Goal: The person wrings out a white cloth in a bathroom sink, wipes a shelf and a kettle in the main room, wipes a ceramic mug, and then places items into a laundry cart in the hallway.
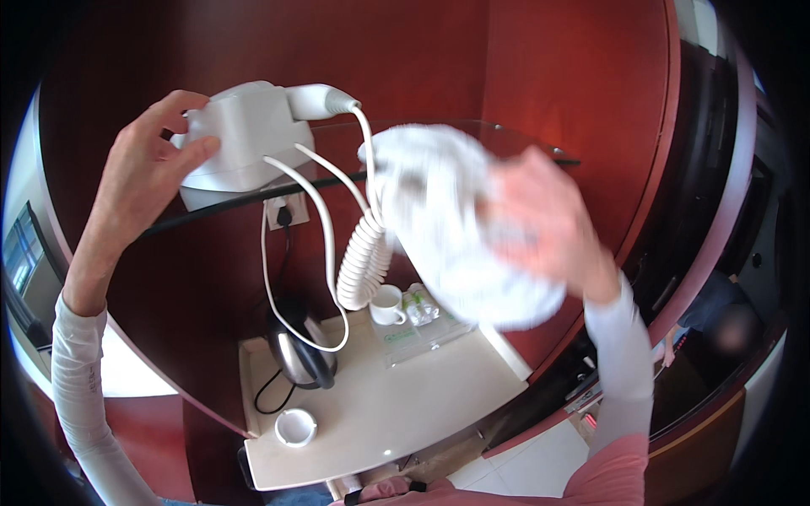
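My left hand (142, 158) grips the near left side of a white hair dryer base (253, 136), thumb in front and fingers behind. The base sits on a glass shelf (443, 142). A white dryer handle (319, 101) sticks out from its right side, and a coiled white cord (364, 262) hangs below the shelf. To the right, my right hand (544, 218) holds a bunched white cloth (436, 209). Motion blurs both the hand and the cloth. Part of the shelf lies hidden behind the cloth.
Below, a pale counter (405, 405) bears a steel electric kettle (304, 351), a white mug (387, 305), a clear tray (421, 338) with small packets and a white ashtray (295, 427). A wall socket (288, 212) holds a plug. Another person (715, 310) is at far right.
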Demonstrator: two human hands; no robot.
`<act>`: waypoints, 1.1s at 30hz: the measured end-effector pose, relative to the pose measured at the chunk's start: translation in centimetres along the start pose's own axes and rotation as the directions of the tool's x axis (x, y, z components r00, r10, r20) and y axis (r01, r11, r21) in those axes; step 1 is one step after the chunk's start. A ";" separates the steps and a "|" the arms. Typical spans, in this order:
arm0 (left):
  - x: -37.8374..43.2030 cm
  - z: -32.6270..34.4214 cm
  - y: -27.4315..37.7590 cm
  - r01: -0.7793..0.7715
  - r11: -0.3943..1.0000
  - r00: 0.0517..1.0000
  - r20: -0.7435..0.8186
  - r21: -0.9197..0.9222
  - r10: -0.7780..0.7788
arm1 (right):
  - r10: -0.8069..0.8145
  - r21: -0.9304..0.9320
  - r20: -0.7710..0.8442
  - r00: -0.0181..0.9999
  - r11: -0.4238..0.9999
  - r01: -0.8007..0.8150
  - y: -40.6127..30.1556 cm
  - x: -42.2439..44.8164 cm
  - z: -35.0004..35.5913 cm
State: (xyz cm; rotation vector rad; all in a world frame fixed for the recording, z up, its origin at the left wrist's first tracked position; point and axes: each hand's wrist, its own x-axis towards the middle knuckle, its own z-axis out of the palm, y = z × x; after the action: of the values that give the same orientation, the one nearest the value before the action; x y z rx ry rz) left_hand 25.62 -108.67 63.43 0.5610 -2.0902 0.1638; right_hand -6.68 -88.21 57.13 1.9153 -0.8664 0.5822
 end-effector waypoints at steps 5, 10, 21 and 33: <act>4.8 5.3 3.6 -0.173 0.985 0.982 0.081 0.019 0.171 | 0.059 0.061 0.110 0.992 0.996 -0.066 -10.7 -7.0 -2.1; 9.3 9.2 4.5 -0.297 0.955 0.921 0.261 -0.006 0.289 | -0.030 0.018 0.227 0.973 0.999 0.026 -12.1 -4.5 -3.4; -5.0 -6.0 -3.5 -0.137 0.767 0.759 -0.431 0.627 0.488 | 0.097 -0.160 -0.481 0.872 0.967 -0.196 -3.0 11.7 0.8; -17.0 -2.7 -12.8 0.127 0.980 0.860 -0.509 0.152 -0.032 | 0.332 0.021 0.787 0.521 0.829 -0.559 0.3 23.1 16.9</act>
State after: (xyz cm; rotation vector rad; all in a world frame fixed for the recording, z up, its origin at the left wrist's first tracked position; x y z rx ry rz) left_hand 41.31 -113.62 49.66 0.6347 -1.5438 0.4121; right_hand 8.58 -110.89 65.56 2.2124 -1.9832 0.1431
